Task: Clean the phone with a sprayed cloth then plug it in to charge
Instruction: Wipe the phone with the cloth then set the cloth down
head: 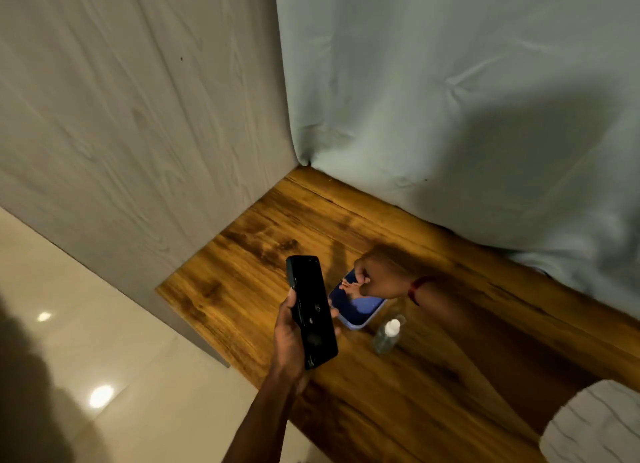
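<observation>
My left hand (289,345) holds a black, flat, phone-like slab (311,312) upright over the wooden table (450,376). Just to its right a phone in a lavender case (358,306) lies flat on the table, its glossy screen mirroring fingers. My right hand (382,277) rests on that phone's far end, with the fingers pinched together at its edge. A small clear spray bottle with a white cap (388,334) stands right beside the phone's near corner. No cloth or charging cable is in view.
A grey fabric-covered wall (138,133) borders the table on the left and a pale curtain (450,99) hangs behind it. Glossy tiled floor (121,341) lies to the left of the table edge. A white ribbed object (595,428) sits at the bottom right.
</observation>
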